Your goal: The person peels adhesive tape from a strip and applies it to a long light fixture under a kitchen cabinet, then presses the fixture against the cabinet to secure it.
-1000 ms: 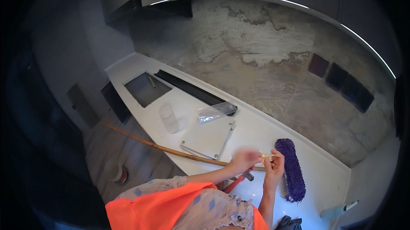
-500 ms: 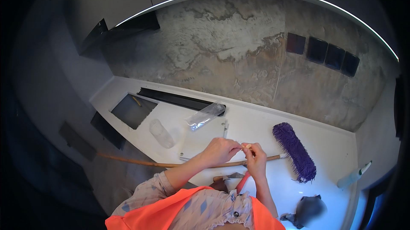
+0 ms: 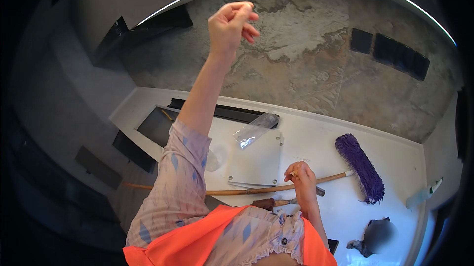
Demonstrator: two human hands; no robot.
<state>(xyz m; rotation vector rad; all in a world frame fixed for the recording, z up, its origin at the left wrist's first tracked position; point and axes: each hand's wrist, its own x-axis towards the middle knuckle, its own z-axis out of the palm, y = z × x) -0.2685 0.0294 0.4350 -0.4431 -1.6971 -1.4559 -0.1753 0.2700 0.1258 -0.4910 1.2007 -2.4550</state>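
My left hand [image 3: 231, 28] is raised high in front of the stone-patterned wall. Its thumb and forefinger are pinched together and the other fingers curl loosely; whatever the pinch holds is too small to make out. Low over the white counter, my right hand [image 3: 303, 179] has its fingers closed around a small pale piece [image 3: 294, 173]. Just beneath that hand runs a long wooden pole [image 3: 247, 191], with a fluffy purple duster head [image 3: 360, 168] at its right end. White panels [image 3: 256, 160] with metal corner studs lie left of my right hand.
A clear plastic sleeve [image 3: 256, 130] rests near a long black channel [image 3: 229, 112] at the back. The counter [image 3: 316, 137] has a square cutout at left. A nozzle bottle [image 3: 423, 194] and a dark, blurred item [image 3: 377, 236] sit at right. Dark sockets [image 3: 400, 56] line the wall.
My hands were together above the pole. My left hand has gone up and away toward the wall, while my right stays low with the pale piece. The view has shifted slightly.
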